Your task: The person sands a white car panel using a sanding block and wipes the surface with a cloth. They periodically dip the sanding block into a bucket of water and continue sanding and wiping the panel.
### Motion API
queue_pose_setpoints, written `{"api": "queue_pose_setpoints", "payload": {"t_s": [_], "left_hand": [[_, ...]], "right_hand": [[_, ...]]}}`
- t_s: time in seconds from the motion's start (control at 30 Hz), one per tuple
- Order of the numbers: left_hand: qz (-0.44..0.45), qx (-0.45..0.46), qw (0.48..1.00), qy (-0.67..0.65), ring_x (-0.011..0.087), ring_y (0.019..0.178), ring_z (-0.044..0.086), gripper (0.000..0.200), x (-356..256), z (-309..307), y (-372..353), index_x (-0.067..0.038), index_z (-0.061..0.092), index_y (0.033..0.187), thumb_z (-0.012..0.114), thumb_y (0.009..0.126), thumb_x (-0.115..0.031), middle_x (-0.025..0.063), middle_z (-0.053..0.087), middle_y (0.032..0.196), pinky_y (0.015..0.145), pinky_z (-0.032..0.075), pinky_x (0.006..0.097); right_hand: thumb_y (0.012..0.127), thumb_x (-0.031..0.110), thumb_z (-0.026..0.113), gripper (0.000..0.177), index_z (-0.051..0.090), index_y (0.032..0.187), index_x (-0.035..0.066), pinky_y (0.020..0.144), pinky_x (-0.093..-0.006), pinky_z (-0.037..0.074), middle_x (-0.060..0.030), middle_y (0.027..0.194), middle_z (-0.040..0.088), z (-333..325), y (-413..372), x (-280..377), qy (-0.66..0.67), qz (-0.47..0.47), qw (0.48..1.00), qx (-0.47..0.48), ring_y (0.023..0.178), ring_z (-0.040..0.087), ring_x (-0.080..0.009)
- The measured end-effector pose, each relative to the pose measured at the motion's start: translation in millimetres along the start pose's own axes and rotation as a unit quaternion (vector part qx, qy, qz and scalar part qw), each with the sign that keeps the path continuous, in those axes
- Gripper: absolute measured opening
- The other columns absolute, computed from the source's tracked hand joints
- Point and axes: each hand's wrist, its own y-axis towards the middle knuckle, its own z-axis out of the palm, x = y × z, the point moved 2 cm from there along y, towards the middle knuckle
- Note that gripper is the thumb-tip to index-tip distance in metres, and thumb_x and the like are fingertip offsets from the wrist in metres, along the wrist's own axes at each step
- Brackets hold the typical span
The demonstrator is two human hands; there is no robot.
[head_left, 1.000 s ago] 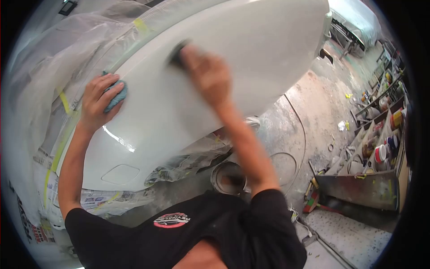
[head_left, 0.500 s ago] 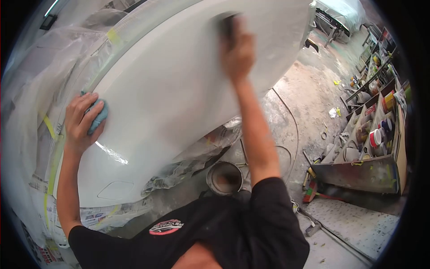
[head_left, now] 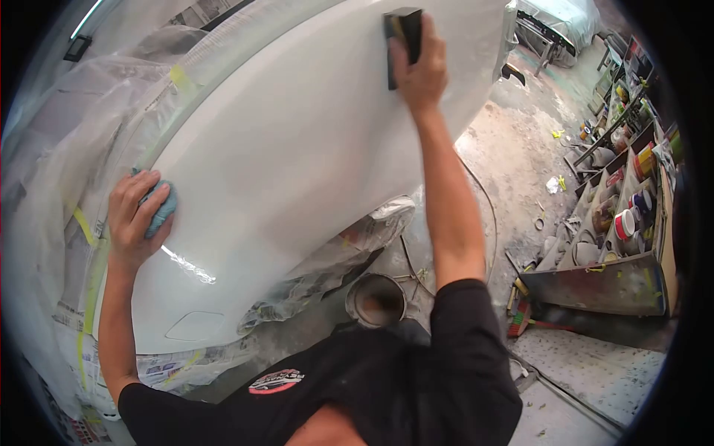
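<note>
A pale, curved car bumper (head_left: 297, 149) with a glossy sheen stretches in front of me. My right hand (head_left: 426, 74) grips a dark sanding block (head_left: 405, 31) near the bumper's far upper part, thumb on one side and fingers on the other. On the left, my left hand (head_left: 135, 219) rests at the bumper's edge, its fingers curled over a crumpled blue cloth (head_left: 161, 210). A small square outline shows on the panel's lower left end.
Clear plastic sheeting (head_left: 67, 134) and taped newspaper border the bumper. Below it stands a bucket (head_left: 376, 299), with a hose (head_left: 487, 201) across the floor. On the right, a wooden shelf unit (head_left: 595, 286) holds cans. A covered car part stands at the far back.
My right hand has moved slightly right with the sanding block, which was blurred by motion and is now sharp. My left hand stays on the cloth. The view has shifted slightly.
</note>
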Motion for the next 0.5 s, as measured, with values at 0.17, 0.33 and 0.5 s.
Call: {"api": "queue_pose_setpoints", "payload": {"t_s": [0.17, 0.33, 0.5], "left_hand": [[0.0, -0.009, 1.0, -0.003, 0.0407, 0.121, 0.063, 0.045, 1, -2, 1, -0.002, 0.07, 0.119, 0.08, 0.075, -0.008, 0.0181, 0.067, 0.131, 0.106, 0.047, 0.0538], [-0.007, -0.007, 1.0, -0.014, 0.0412, 0.122, 0.062, 0.046, 1, -3, -3, -0.003, 0.07, 0.12, 0.08, 0.076, -0.008, 0.0177, 0.067, 0.132, 0.107, 0.047, 0.0535], [-0.006, -0.019, 1.0, -0.01, 0.0387, 0.121, 0.063, 0.05, -1, -5, 0, -0.006, 0.07, 0.12, 0.082, 0.072, -0.007, 0.0149, 0.066, 0.131, 0.105, 0.049, 0.0518]], "right_hand": [[0.089, 0.03, 0.08, 0.076, 0.045, 0.154, 0.012, 0.082, -0.0503, 0.054, -0.0209, 0.107, 0.063, -5, -8, 22, 0.026, 0.102, 0.994, 0.014, 0.095, 0.065, -0.0415], [0.082, 0.022, 0.086, 0.081, 0.044, 0.148, 0.002, 0.086, -0.0503, 0.048, -0.0195, 0.109, 0.063, -27, -15, 45, -0.053, 0.034, 0.996, -0.064, 0.1, 0.061, -0.0391], [0.079, 0.023, 0.088, 0.082, 0.044, 0.146, 0.005, 0.095, -0.0576, 0.045, -0.0217, 0.121, 0.059, -14, -57, 87, 0.085, 0.015, 0.995, 0.045, 0.114, 0.058, -0.0407]]}}
